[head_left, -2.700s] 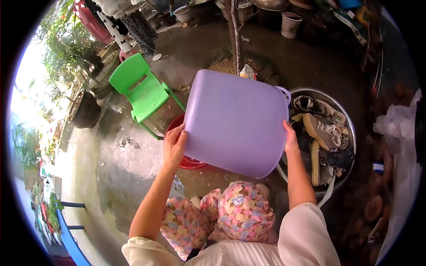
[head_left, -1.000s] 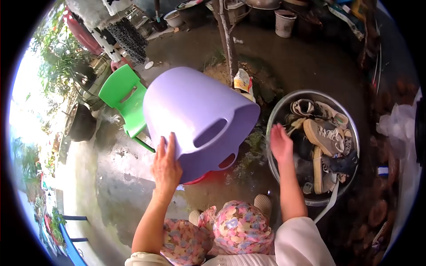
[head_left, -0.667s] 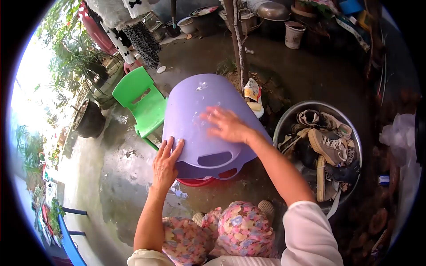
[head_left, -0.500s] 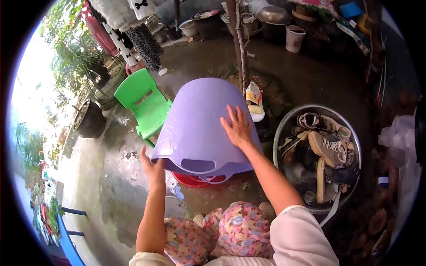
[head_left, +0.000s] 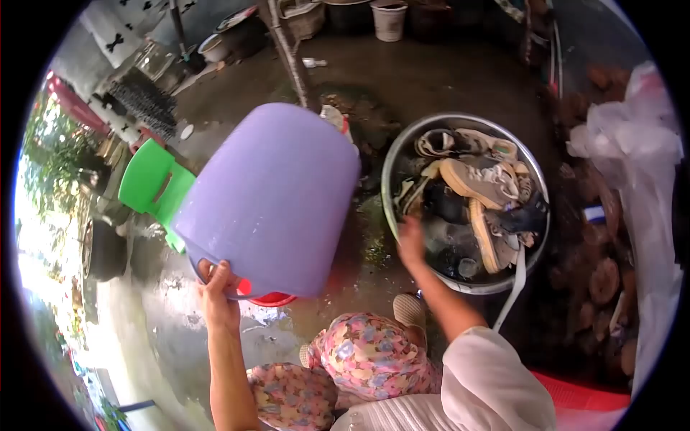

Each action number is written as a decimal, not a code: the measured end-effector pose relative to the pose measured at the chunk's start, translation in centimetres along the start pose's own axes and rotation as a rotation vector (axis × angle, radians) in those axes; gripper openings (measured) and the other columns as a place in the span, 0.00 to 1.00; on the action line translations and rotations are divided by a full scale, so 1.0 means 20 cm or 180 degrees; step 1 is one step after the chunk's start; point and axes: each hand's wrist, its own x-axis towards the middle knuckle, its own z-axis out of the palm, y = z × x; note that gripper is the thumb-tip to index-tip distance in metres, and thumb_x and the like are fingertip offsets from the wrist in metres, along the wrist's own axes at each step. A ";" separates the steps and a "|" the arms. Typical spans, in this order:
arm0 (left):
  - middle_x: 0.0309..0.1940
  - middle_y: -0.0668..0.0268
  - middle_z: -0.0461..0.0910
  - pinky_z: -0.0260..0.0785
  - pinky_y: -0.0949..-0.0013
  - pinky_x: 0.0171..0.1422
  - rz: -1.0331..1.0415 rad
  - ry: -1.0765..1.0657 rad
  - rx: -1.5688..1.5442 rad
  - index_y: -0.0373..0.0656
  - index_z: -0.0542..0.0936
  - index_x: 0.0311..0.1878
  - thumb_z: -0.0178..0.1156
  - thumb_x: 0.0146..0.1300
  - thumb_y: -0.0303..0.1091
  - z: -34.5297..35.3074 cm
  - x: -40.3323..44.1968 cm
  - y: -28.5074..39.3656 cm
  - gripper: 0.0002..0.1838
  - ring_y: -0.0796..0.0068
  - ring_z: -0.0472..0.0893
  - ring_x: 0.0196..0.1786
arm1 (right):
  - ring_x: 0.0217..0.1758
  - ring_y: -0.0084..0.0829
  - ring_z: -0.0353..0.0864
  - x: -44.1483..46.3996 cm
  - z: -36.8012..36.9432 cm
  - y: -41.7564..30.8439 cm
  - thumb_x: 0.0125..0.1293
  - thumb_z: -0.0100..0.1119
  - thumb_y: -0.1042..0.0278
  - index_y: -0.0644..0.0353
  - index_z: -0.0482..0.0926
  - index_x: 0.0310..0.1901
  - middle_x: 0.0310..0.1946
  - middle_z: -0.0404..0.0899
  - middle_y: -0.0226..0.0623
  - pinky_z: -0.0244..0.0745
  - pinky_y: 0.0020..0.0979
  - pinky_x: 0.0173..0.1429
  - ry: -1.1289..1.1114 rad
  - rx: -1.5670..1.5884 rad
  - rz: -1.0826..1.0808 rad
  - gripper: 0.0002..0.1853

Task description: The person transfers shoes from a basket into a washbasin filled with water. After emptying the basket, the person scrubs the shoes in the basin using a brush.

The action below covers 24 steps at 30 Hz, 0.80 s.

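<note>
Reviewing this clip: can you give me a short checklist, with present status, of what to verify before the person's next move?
1. Left grip secured on the purple tub: ok, hooked through the handle opening near its rim.
2. Both hands supporting the tub: not ok, the right grip is away from it.
3. Right grip clear of the metal basin: cannot tell, it is blurred and overlaps the rim.
4. Shoes contained within the metal basin: ok.
5. Nothing hanging over the metal basin's rim: not ok, a pale strap trails over it.
6. Contents of the red basin: cannot tell, the tub mostly hides it.
</note>
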 end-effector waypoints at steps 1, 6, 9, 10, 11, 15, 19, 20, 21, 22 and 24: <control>0.27 0.75 0.67 0.63 0.76 0.33 0.0098 -0.0050 0.0249 0.48 0.71 0.35 0.59 0.60 0.21 0.02 -0.03 0.03 0.10 0.84 0.67 0.28 | 0.51 0.41 0.80 0.05 -0.09 0.12 0.64 0.54 0.70 0.61 0.80 0.51 0.47 0.81 0.48 0.73 0.37 0.57 0.0719 -0.0725 -0.0139 0.15; 0.33 0.67 0.80 0.68 0.76 0.36 -0.0180 -0.0165 0.0471 0.36 0.74 0.45 0.61 0.57 0.17 0.18 -0.08 -0.14 0.12 0.80 0.76 0.32 | 0.46 0.32 0.83 0.29 -0.31 0.39 0.68 0.57 0.67 0.58 0.83 0.42 0.39 0.85 0.36 0.76 0.36 0.54 -0.0052 0.3741 0.2058 0.08; 0.38 0.61 0.83 0.73 0.74 0.39 -0.0221 -0.0229 0.0220 0.32 0.74 0.49 0.61 0.59 0.17 0.22 -0.04 -0.11 0.14 0.76 0.80 0.35 | 0.46 0.28 0.83 0.28 -0.22 -0.33 0.72 0.56 0.60 0.55 0.81 0.41 0.40 0.85 0.33 0.76 0.35 0.57 -0.1418 0.5148 0.1064 0.09; 0.39 0.60 0.83 0.74 0.73 0.40 -0.0224 -0.0225 0.0200 0.32 0.74 0.50 0.61 0.59 0.16 0.22 -0.04 -0.10 0.15 0.75 0.81 0.36 | 0.46 0.30 0.83 0.22 -0.18 -0.65 0.72 0.56 0.61 0.57 0.81 0.41 0.41 0.84 0.35 0.76 0.37 0.58 -0.1747 0.4822 0.0804 0.09; 0.39 0.60 0.83 0.75 0.72 0.41 -0.0237 -0.0254 0.0169 0.31 0.74 0.50 0.61 0.59 0.16 0.22 -0.04 -0.10 0.15 0.74 0.82 0.37 | 0.50 0.33 0.82 0.13 -0.11 -0.91 0.72 0.55 0.63 0.58 0.81 0.41 0.43 0.84 0.38 0.75 0.39 0.62 -0.1754 0.4553 0.0594 0.09; 0.38 0.58 0.84 0.79 0.69 0.43 -0.0419 -0.0407 0.0305 0.30 0.76 0.46 0.60 0.59 0.16 0.15 -0.03 -0.13 0.12 0.71 0.84 0.37 | 0.63 0.41 0.74 -0.12 0.25 -1.43 0.70 0.51 0.59 0.52 0.76 0.61 0.59 0.77 0.36 0.61 0.46 0.71 -0.1321 0.0283 -0.3405 0.20; 0.34 0.58 0.84 0.80 0.69 0.40 -0.0777 -0.0378 0.0396 0.32 0.78 0.40 0.61 0.58 0.16 0.03 -0.08 -0.19 0.07 0.70 0.84 0.34 | 0.71 0.38 0.64 0.13 0.43 -1.39 0.68 0.50 0.47 0.47 0.76 0.60 0.63 0.73 0.33 0.54 0.50 0.73 -0.0773 -0.0919 -0.3352 0.23; 0.34 0.59 0.84 0.80 0.70 0.39 -0.0868 -0.0374 0.0299 0.32 0.79 0.40 0.61 0.58 0.16 0.02 -0.09 -0.22 0.07 0.70 0.84 0.34 | 0.72 0.40 0.61 0.25 0.44 -1.30 0.69 0.48 0.46 0.45 0.75 0.61 0.64 0.72 0.32 0.54 0.53 0.72 -0.0576 -0.1309 -0.3029 0.23; 0.33 0.59 0.84 0.80 0.70 0.38 -0.0961 -0.0366 0.0202 0.33 0.79 0.39 0.61 0.58 0.16 0.00 -0.09 -0.23 0.06 0.70 0.84 0.33 | 0.73 0.41 0.61 0.31 0.39 -1.26 0.69 0.48 0.46 0.44 0.73 0.62 0.65 0.71 0.32 0.54 0.54 0.72 -0.0300 -0.1545 -0.2689 0.23; 0.31 0.60 0.83 0.79 0.71 0.34 -0.1069 -0.0474 0.0282 0.34 0.79 0.36 0.63 0.57 0.17 -0.04 -0.08 -0.22 0.05 0.71 0.84 0.31 | 0.73 0.41 0.60 0.35 0.33 -1.21 0.69 0.47 0.45 0.44 0.72 0.63 0.66 0.70 0.32 0.54 0.56 0.72 -0.0033 -0.1773 -0.2337 0.24; 0.30 0.61 0.83 0.78 0.71 0.33 -0.1100 -0.0453 0.0601 0.35 0.78 0.35 0.65 0.56 0.19 -0.07 -0.06 -0.25 0.06 0.72 0.83 0.29 | 0.72 0.45 0.63 0.44 0.23 -1.06 0.68 0.45 0.41 0.47 0.70 0.65 0.67 0.67 0.42 0.60 0.57 0.68 0.0187 -0.1069 -0.1086 0.29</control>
